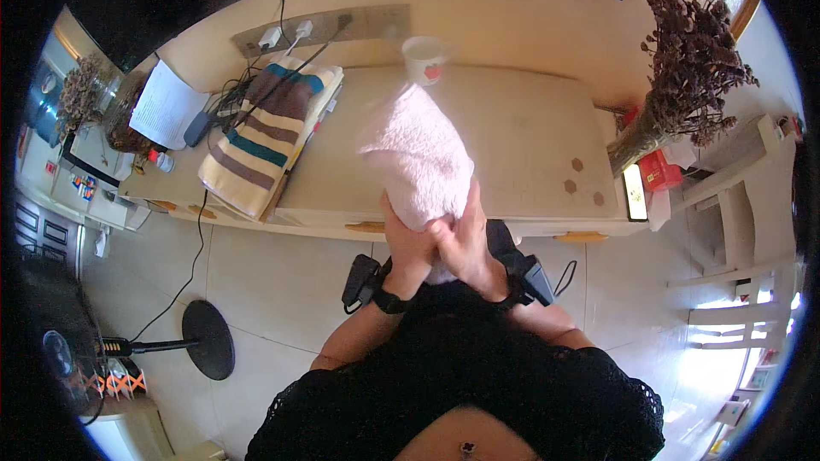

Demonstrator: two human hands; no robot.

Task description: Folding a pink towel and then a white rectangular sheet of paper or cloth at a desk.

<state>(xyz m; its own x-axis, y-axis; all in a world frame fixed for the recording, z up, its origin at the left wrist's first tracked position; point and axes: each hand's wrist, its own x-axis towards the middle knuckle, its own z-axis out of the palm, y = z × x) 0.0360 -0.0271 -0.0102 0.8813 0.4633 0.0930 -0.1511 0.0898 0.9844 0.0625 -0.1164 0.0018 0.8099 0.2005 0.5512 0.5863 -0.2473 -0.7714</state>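
Observation:
A pale pink terry cloth (426,153) is bunched between my two hands above the front edge of a long low cabinet (519,173). My left hand (410,246) grips it from the left side, and my right hand (466,237) grips it from the right, with the thumbs close together near its lower end. The cloth rises to a point and hides most of the fingers. Just beyond its tip stands a white mug (423,59) with a red print. Both wrists wear dark straps with small devices.
Folded striped towels (266,134) lie on the cabinet at left, beside tangled cables (234,99) and a printed sheet (168,105). At right are a lit phone (635,192), a red box (660,171) and a vase of dried flowers (640,134). A round black stand base (209,340) is on the floor.

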